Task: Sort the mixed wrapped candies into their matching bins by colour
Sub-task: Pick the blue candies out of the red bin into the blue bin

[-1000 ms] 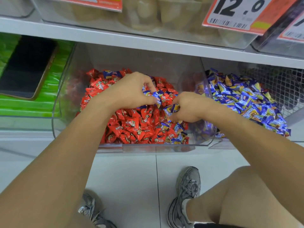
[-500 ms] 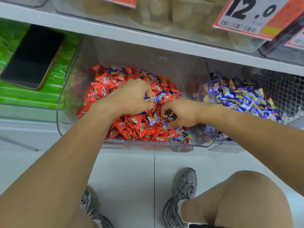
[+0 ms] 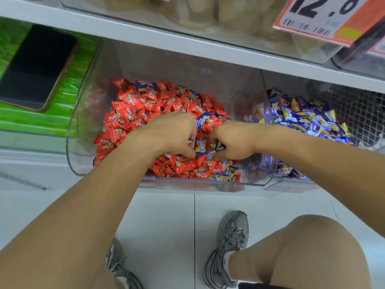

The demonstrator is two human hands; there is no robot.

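Nearest, a grey shoe (image 3: 233,247) stands on the white floor (image 3: 166,226) beside a bare knee (image 3: 312,243). Above it, both hands are in the clear bin (image 3: 83,142) of red candies (image 3: 129,115) — the left hand (image 3: 173,134) with fingers curled round blue candies (image 3: 200,146), the right hand (image 3: 233,140) clenched on more of them. To the right sits the blue candy bin (image 3: 308,122). Far left, a phone (image 3: 35,67) lies on green packets (image 3: 68,97); overhead hangs a price tag (image 3: 325,15).
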